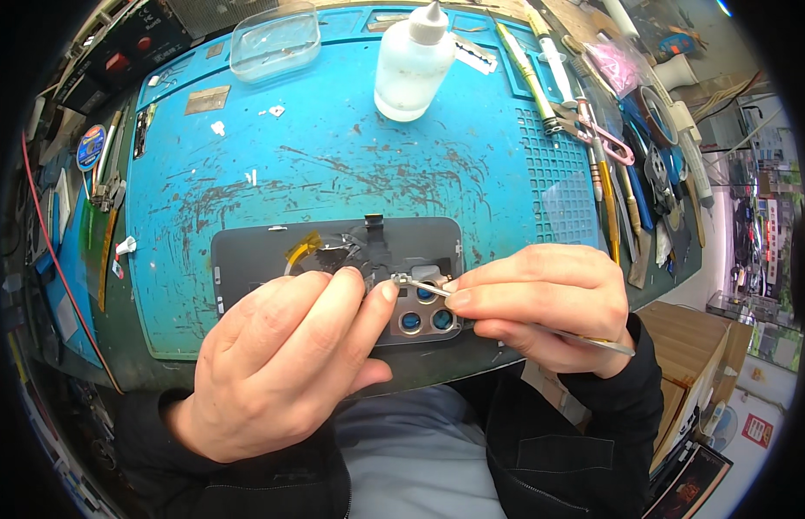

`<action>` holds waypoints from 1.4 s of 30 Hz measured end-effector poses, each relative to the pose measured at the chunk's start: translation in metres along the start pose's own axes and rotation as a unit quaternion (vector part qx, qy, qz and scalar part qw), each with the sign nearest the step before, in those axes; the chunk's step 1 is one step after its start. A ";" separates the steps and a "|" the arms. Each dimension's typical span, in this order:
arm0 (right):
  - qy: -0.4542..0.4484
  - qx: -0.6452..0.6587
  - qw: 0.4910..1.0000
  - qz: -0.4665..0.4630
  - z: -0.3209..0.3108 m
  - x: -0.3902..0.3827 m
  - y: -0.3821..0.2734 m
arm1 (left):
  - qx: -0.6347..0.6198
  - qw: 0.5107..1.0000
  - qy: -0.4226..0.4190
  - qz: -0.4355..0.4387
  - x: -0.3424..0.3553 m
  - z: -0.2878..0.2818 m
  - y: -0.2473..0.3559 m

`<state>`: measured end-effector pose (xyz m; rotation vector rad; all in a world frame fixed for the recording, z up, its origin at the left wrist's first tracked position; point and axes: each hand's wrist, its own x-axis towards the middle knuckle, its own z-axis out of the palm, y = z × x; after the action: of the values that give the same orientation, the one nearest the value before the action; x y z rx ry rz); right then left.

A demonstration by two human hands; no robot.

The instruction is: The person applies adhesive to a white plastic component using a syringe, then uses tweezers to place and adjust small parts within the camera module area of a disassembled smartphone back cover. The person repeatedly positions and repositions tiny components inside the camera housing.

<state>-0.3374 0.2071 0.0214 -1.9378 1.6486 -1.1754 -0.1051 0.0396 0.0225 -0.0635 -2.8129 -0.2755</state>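
Note:
A dark phone back cover (247,251) lies inner side up at the mat's near edge. Its camera plate with round blue-tinted lenses (410,322) is at the right end. Black flex parts (338,255) and a strip of amber tape (304,248) lie over its middle. My left hand (286,363) has its fingers curled and bunched on the cover; what its fingertips pinch, if anything, is hidden. My right hand (549,303) is closed around a slim metal tool (428,288), whose tip meets a small silver piece (402,279) beside my left index finger.
A blue work mat (325,164) covers the bench. Beyond the cover stand a white dropper bottle (413,69) and a clear plastic box (275,48). Pink-handled scissors (612,145) and several hand tools crowd the right side. A red cable (52,251) runs along the left.

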 end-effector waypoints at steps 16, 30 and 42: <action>0.003 0.001 1.000 0.004 0.000 0.000 -0.001 | 0.005 1.000 -0.015 0.000 -0.001 -0.001 0.001; 0.003 -0.004 1.000 0.004 0.000 -0.001 -0.001 | -0.003 1.000 -0.012 -0.002 -0.001 -0.001 0.001; 0.009 -0.006 1.000 0.003 0.000 -0.001 0.000 | -0.005 1.000 -0.016 -0.001 0.000 -0.001 0.000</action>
<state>-0.3370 0.2082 0.0213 -1.9333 1.6733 -1.1874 -0.1046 0.0398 0.0237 -0.0687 -2.8429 -0.2911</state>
